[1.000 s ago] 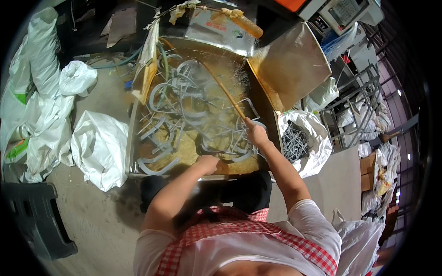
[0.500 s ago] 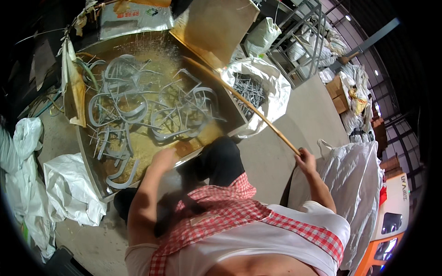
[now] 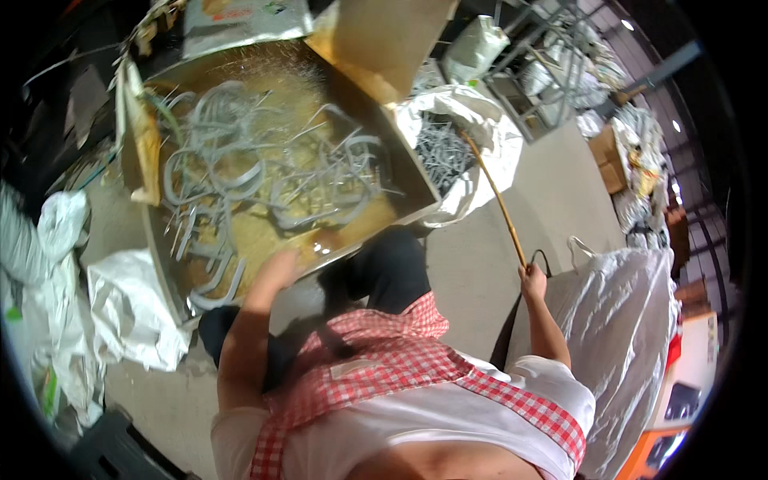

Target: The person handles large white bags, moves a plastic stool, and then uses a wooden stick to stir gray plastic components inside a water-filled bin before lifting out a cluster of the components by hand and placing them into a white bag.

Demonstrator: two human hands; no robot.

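Observation:
My right hand (image 3: 532, 282), out to the right, is closed round the lower end of a long thin wooden stick (image 3: 502, 190). A dark cord loop shows beside my grip. The stick's far end is over a white woven sack (image 3: 502, 132) filled with thin grey plastic pieces (image 3: 442, 152). My left hand (image 3: 278, 270) is at the near side of a large shallow metal tray (image 3: 412, 210); its fingers are smeared and partly hidden. Inside the tray, tangled grey plastic parts (image 3: 240, 176), many curved like hoops, lie in yellowish water. Spray falls at the tray's far end.
White woven sacks (image 3: 132, 304) lie left of the tray, and a big silvery-white bag (image 3: 616, 320) stands close by my right arm. A brown-stained board (image 3: 384, 44) leans at the tray's far right corner. Farther right are a metal frame, cardboard boxes (image 3: 608, 160) and piled bags.
The stick's far end has swung right, from over the tray to over the sack of grey pieces. My left hand stays by the tray's near side. The view has shifted slightly.

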